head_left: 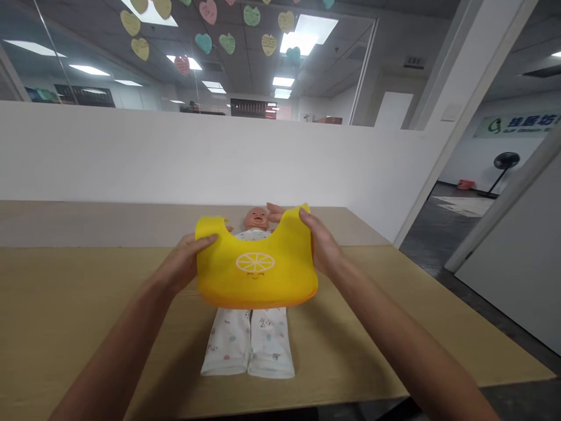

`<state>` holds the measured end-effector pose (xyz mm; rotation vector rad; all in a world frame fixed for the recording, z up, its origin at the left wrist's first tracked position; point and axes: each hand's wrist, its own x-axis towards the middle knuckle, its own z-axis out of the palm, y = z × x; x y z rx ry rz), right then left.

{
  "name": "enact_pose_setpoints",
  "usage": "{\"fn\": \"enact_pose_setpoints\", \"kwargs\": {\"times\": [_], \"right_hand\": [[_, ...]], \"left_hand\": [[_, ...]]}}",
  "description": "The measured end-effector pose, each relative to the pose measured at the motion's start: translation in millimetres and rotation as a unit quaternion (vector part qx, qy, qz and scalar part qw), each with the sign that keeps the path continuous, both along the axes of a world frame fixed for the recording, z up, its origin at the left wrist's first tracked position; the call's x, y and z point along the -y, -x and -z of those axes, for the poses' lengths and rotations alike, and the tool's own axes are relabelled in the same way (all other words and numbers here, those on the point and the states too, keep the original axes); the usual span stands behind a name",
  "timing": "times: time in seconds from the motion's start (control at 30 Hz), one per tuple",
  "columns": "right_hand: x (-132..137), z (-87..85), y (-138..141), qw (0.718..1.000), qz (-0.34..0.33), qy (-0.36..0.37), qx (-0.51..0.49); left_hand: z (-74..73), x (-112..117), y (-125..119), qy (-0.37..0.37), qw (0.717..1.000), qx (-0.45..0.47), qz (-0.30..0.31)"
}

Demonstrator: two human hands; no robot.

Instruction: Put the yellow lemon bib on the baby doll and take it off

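Note:
A yellow baby bib [219, 275] with a lemon-slice print and a small smiling face hangs spread between my two hands. My left hand [186, 257] pinches it near its left neck strap, thumb in front. On the other side, my right hand [322, 240] grips the right strap, its thumb on the edge and some fingers showing behind. Beyond the bib a baby doll [256, 218] lies face up on the table, dressed in white printed clothes. Its trouser legs [249, 345] stick out below the bib, which hides most of the doll's body.
The wooden table [87, 327] reaches a white wall [175, 158] with a glass window above, dotted with heart-shaped notes [207, 11]. To the right, past the table's edge, are a doorway, a white door [521, 245], a black standing fan [506, 161] and a red bucket [466, 185].

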<state>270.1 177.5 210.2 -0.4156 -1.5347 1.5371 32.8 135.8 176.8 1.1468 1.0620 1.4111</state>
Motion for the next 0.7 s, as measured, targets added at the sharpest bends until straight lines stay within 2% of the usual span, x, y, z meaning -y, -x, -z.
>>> {"fn": "enact_pose_setpoints", "kwargs": {"times": [0.13, 0.27, 0.33, 0.43, 0.5, 0.6, 0.67, 0.7], "right_hand": [[-43.9, -9.8, 12.0, 0.993, 0.093, -0.017, 0.076], [-95.1, 3.6, 26.0, 0.961, 0.201, -0.077, 0.174], [-123.6, 17.7, 32.3, 0.921, 0.248, -0.164, 0.252], [-164.3, 40.0, 38.4, 0.816, 0.307, -0.301, 0.387], [-186.8, 52.7, 40.4, 0.76, 0.321, -0.348, 0.446], [-212.3, 69.4, 42.5, 0.705, 0.329, -0.377, 0.503], [-225.2, 81.3, 44.4, 0.684, 0.341, -0.369, 0.528], [-231.0, 87.9, 45.8, 0.684, 0.345, -0.358, 0.534]], "left_hand": [[-4.8, -44.5, 12.4, -0.04, 0.999, 0.002, 0.024], [2.6, -95.7, 18.0, -0.033, 0.998, 0.001, 0.055], [9.3, -120.8, 19.9, -0.02, 0.999, -0.016, 0.042], [21.5, -154.8, 23.9, 0.01, 0.999, -0.048, 0.009], [31.2, -174.7, 27.8, 0.026, 0.998, -0.055, -0.007], [49.1, -200.7, 33.9, 0.042, 0.998, -0.047, -0.006], [62.4, -215.3, 36.6, 0.052, 0.998, -0.034, 0.011], [69.0, -221.7, 37.3, 0.059, 0.998, -0.028, 0.019]]}}
